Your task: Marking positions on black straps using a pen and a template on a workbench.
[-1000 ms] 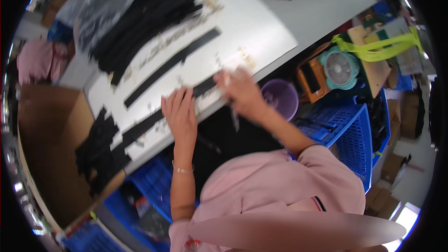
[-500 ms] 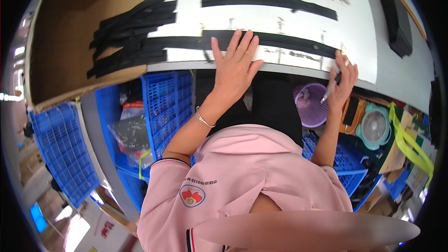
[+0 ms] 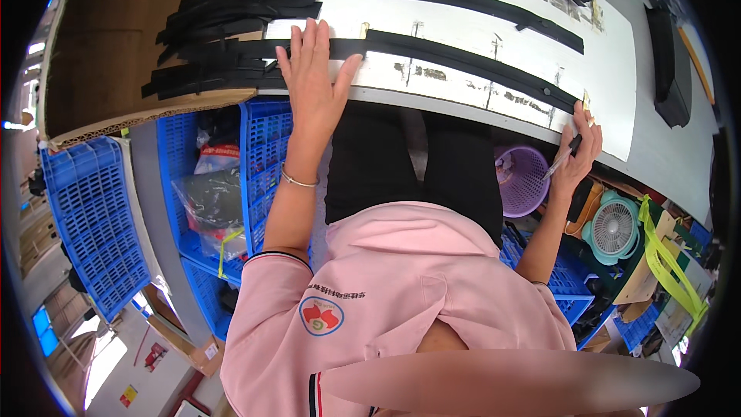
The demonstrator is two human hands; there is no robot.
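A long black fabric strip (image 3: pixel 471 66) lies along the front part of a white marked board (image 3: pixel 610 54). My left hand (image 3: pixel 315 77) rests flat, fingers outstretched, over a black band at the strip's left, beside the cardboard box. At the strip's right end is my right hand (image 3: pixel 577 156), its fingertips touching or very near that end. A pen (image 3: pixel 563 156), dark at one end and clear at the other, is held in this hand, pointing down-left. Another black strip (image 3: pixel 471 9) lies farther back on the board. More black strips (image 3: pixel 231 11) lie in a heap at the left.
An open cardboard box (image 3: pixel 116 54) stands at the left, strips hanging over it. Below the table edge are blue crates (image 3: pixel 266 162), a purple basket (image 3: pixel 525 185) and a small teal fan (image 3: pixel 614 228). A black case-like object (image 3: pixel 670 69) lies at the right.
My left hand has moved left along the strip, from its middle to its left end. My right hand stays at the right end with the pen. The view has shifted slightly.
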